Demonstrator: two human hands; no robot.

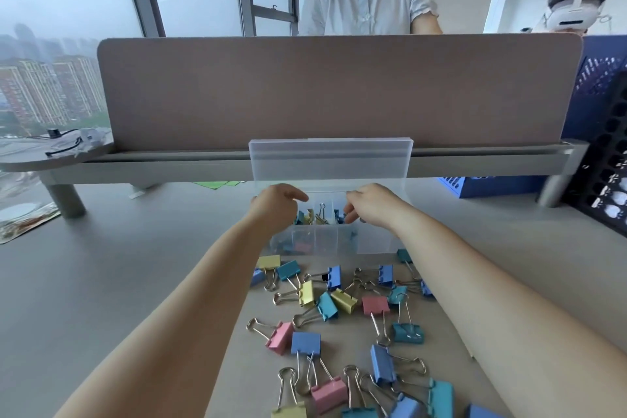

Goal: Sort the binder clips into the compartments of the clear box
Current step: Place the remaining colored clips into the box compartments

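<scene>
Left hand (276,205) and right hand (371,205) held over clear box (325,241), fingers curled; grip cannot be told. Binder clips (375,305) scattered on desk (101,282) behind hands.

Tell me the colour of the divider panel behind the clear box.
The divider is a muted pinkish-brown; the head view shows it plainly.

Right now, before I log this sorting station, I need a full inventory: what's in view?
loose binder clips: roughly twenty, pink, blue, teal, yellow, on the desk in front of the box
clear box: one, transparent, lid upright, mid-desk
sorted clips: several, mixed colours, in the compartments
desk: one, grey
partition: one, brownish, behind the box
blue crate: one, far right
black crate: one, right edge
green paper: one, under the shelf
people: two, beyond the partition
left hand: over the box's left side, grasp unclear
right hand: over its right side, grasp unclear
</scene>
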